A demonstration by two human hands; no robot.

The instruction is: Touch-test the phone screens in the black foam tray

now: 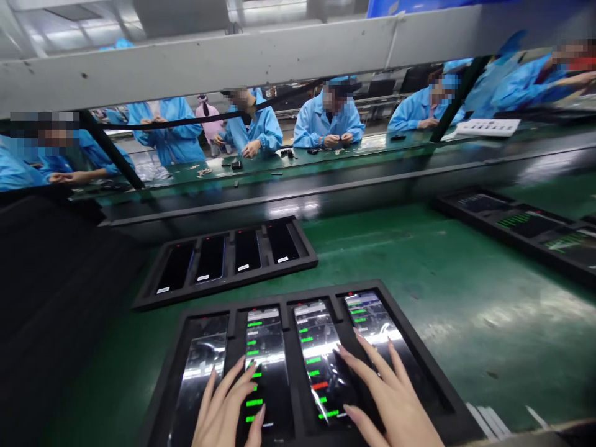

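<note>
In front of me a black foam tray (292, 385) holds several smartphones in separate slots. My left hand (226, 406) is open, its spread fingers over the lower part of the second phone from the left (266, 335), which shows green text lines. To its left, the leftmost phone (199, 360) has a dark screen with glare. My right hand (393, 397) is open too, fingers apart. Its thumb and index finger reach the edge of the third phone (313, 344), whose list has one red line among green ones. The other fingertips lie over the rightmost phone (365, 313).
Behind stands another foam tray (233, 287) of dark phones with white labels. More trays (521, 233) with lit phones are at the right on the green bench (395, 248). Black material (56, 267) is at the left. Across the line, co-workers (328, 118) in blue handle small parts.
</note>
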